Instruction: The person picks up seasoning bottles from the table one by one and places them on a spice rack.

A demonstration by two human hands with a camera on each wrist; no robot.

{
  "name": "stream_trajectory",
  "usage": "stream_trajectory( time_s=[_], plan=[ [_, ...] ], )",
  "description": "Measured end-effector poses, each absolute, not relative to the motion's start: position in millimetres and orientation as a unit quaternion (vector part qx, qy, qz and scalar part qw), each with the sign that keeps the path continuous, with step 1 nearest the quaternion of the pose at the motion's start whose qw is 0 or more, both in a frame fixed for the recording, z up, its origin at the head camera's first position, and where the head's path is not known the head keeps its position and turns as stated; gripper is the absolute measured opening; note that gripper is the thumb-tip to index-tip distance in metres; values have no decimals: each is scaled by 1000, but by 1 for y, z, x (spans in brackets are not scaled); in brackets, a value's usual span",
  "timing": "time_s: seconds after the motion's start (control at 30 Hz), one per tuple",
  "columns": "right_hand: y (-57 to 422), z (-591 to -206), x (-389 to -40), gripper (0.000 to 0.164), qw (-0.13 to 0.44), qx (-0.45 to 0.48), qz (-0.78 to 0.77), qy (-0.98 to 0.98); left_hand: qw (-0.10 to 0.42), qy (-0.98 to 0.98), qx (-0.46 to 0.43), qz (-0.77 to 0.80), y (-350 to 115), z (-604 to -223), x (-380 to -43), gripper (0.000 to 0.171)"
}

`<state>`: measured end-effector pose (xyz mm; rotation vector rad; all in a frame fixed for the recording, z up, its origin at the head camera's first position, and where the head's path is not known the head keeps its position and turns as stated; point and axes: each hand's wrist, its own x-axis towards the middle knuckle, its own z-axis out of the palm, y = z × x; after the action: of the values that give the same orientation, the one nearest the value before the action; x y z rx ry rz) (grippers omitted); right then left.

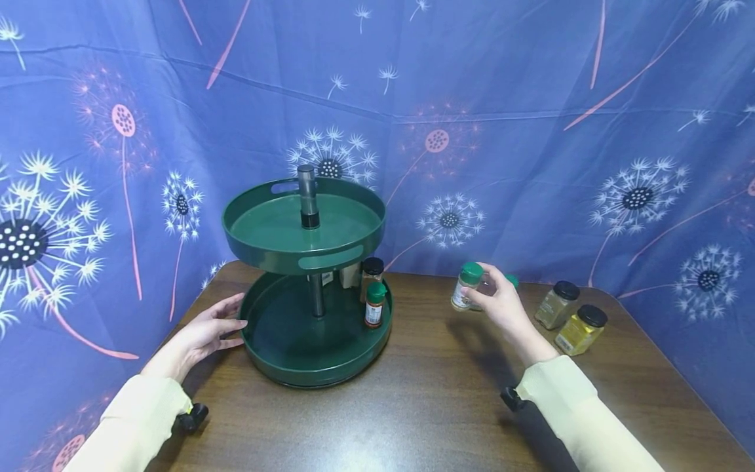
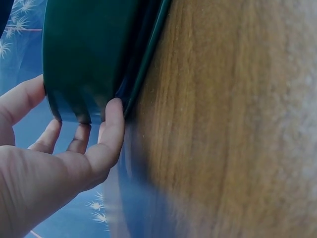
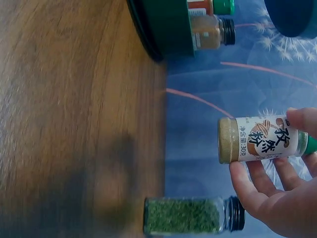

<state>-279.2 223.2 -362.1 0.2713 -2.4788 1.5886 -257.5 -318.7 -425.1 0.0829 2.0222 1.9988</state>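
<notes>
My left hand (image 1: pixel 206 331) rests its spread fingers against the outer wall of the lower tray (image 1: pixel 289 351) of a green two-tier rack. In the left wrist view, the fingertips touch that wall (image 2: pixel 84 54) near its base. My right hand (image 1: pixel 504 305) pinches a spice jar (image 1: pixel 463 288) with a green cap and a white label, to the right of the rack. The right wrist view shows brownish powder in this jar (image 3: pixel 265 139), which is raised above the table. Behind the right hand, a second green cap (image 1: pixel 512 280) is partly hidden.
On the lower tray stand a green-capped red jar (image 1: pixel 375 305), a black-capped jar (image 1: pixel 371 270) and a pale box (image 1: pixel 350 275). The upper tray (image 1: pixel 265 223) overhangs them. Two black-capped jars, one greenish (image 1: pixel 556 307) and one yellow (image 1: pixel 580 331), stand at the table's right.
</notes>
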Motion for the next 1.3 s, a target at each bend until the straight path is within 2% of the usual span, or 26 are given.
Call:
stream_trajectory(
  time_s=[0.27, 0.63, 0.83, 1.07, 1.3],
  plan=[
    [203, -356, -281, 58, 80, 108, 531, -836, 134, 713, 33, 688, -320, -429, -258, 78],
    [173, -349, -284, 55, 104, 140, 519, -837, 129, 717, 31, 684, -316, -428, -258, 76],
    [161, -347, -283, 56, 81, 155, 538, -824, 128, 717, 27, 685, -315, -427, -259, 77],
    [142, -330, -266, 51, 59, 174, 550, -815, 133, 719, 14, 682, -315, -425, -258, 79],
    [126, -329, -259, 50, 68, 192, 541, -816, 136, 716, 20, 685, -313, -424, -257, 79]
  ],
)
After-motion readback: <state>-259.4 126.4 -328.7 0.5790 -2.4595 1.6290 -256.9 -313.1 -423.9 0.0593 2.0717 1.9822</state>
